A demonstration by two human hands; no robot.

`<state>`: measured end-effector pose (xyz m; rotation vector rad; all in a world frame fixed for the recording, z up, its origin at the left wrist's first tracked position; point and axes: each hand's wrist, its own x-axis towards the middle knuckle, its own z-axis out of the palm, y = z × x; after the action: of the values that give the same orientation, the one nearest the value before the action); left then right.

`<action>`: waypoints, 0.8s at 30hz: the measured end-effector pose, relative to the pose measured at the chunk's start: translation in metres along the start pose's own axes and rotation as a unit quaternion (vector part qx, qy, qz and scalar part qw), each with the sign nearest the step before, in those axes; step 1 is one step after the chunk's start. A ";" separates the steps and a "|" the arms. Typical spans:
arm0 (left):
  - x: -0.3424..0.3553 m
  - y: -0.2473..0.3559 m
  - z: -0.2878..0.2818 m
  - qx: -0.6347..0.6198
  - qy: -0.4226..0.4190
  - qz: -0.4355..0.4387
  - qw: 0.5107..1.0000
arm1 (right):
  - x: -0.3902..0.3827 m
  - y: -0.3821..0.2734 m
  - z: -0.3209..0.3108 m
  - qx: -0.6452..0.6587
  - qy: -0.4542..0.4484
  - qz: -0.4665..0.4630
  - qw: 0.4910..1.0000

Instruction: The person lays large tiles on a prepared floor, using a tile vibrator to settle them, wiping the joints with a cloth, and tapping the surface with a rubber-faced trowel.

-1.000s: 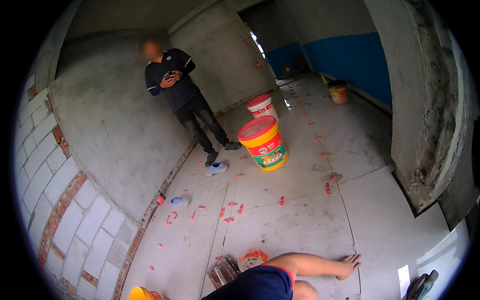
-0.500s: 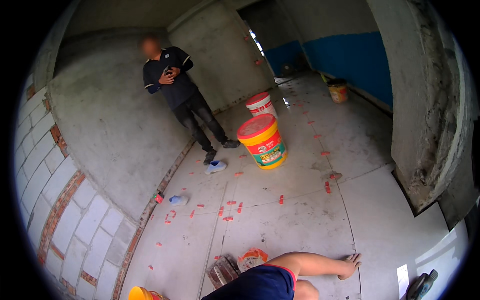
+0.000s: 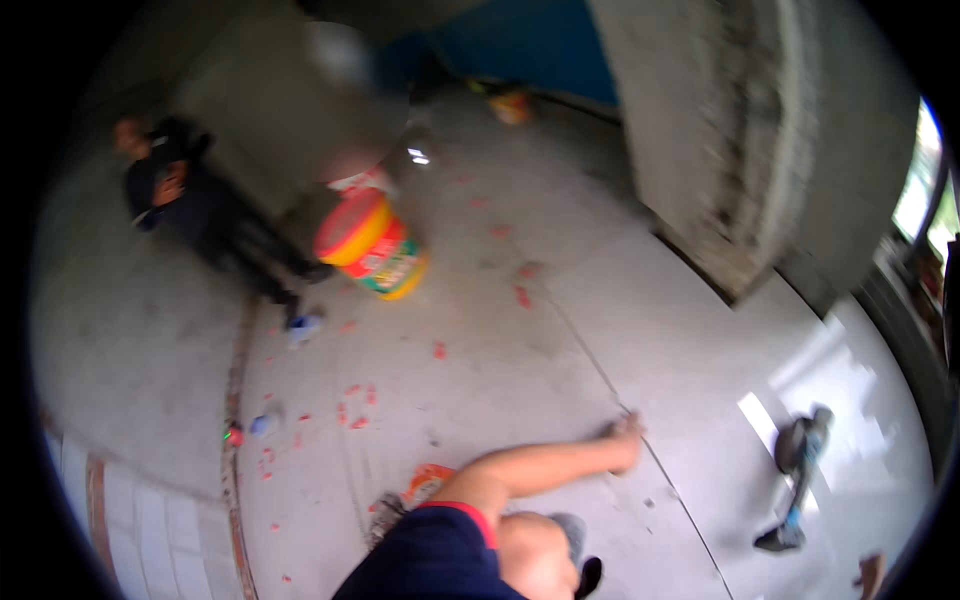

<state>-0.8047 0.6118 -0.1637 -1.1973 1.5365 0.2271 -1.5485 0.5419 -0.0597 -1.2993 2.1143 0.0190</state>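
Observation:
My left hand point(image 3: 628, 442) is stretched out across the body and rests on the grey tiled floor at a dark joint line, fingers apart and holding nothing. A bare knee point(image 3: 535, 550) shows below that arm. To the right lies a tool point(image 3: 797, 475) with a blue-grey handle bar and black pads at both ends, perhaps a suction lifter, touched by neither hand. At the lower right edge, a blurred brownish shape point(image 3: 870, 577) seems to be part of my right hand; its fingers cannot be made out.
A yellow bucket with a red lid point(image 3: 375, 245) stands ahead, a white bucket point(image 3: 362, 182) behind it. Another person point(image 3: 200, 200) stands by the left wall. Small red pieces point(image 3: 440, 350) dot the tiles. A concrete pillar point(image 3: 720, 150) rises at the right.
The view has swung to the right, so the bucket and the other person sit farther left and the whole tool shows. My left hand stays on the floor by the joint.

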 end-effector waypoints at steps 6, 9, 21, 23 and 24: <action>-0.074 -0.025 -0.099 -0.170 0.075 0.110 0.976 | -0.009 0.074 -0.029 -0.133 0.169 -0.132 0.968; -0.084 -0.036 -0.066 -0.156 0.035 0.081 0.984 | -0.039 -0.073 0.028 -0.043 0.020 -0.082 0.995; -0.073 -0.028 -0.094 -0.154 0.048 0.108 0.981 | -0.077 -0.256 0.094 0.309 -0.169 0.011 0.936; -0.074 -0.028 -0.099 -0.157 0.041 0.112 0.980 | -0.077 -0.254 0.101 0.369 -0.176 0.039 0.912; -0.075 -0.031 -0.100 -0.159 0.035 0.111 0.980 | -0.081 -0.254 0.101 0.369 -0.178 0.040 0.911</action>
<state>-0.8539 0.5704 -0.0521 -1.2889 1.7418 0.6035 -1.2683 0.5101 -0.0179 -0.6847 1.6078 -0.4372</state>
